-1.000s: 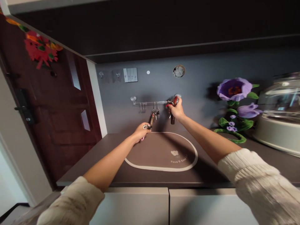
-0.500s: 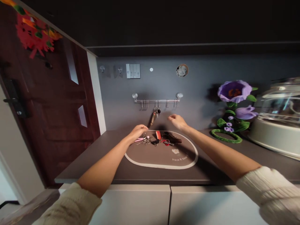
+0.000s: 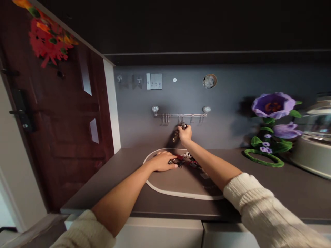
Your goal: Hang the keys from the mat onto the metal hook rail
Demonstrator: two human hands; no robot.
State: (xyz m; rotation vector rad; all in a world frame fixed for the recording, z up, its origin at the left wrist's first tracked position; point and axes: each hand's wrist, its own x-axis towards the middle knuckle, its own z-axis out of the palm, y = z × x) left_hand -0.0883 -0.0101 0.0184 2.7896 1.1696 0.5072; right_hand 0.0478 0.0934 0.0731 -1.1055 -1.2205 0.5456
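Beneath the hook rail (image 3: 170, 115), right hand (image 3: 185, 133) closed around a bunch of keys (image 3: 183, 126), fob (image 3: 176, 136) dangling; gripping near the ring should limit swing. On the mat (image 3: 168, 184), left hand (image 3: 163, 161) against a key pile (image 3: 179, 162), grip unclear from where I stand; a low, light touch should prevent scatter.

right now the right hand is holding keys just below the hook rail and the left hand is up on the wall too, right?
Not quite: the left hand is low, over the oval mat. The right hand is indeed holding keys just below the hook rail. The head view shows it.
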